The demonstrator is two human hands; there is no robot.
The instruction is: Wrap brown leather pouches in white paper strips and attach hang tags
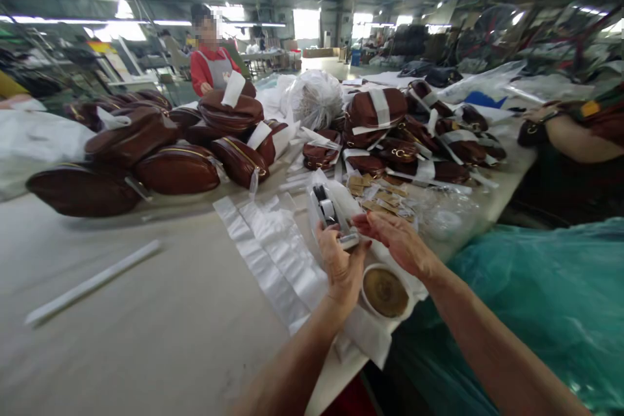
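My left hand (341, 261) is closed round a small clear plastic pouch (327, 209) with a dark and silver metal piece inside. My right hand (397, 239) is beside it, fingers stretched toward the pouch's lower end, touching it near a small silver part (349, 241). Both hands hover over the near edge of a long pale table (146, 312). Under them lie a row of empty clear pouches (273, 247) and a round white cup of brownish stuff (385, 291).
Piles of brown leather bags (160, 156) with white paper strips cover the far table, more of these brown bags (419, 136) at the right. Small tan tags (380, 198) lie mid-table. A person in red (212, 65) stands opposite; another person's arm (575, 136) is at right. Teal plastic sheeting (536, 299) hangs below.
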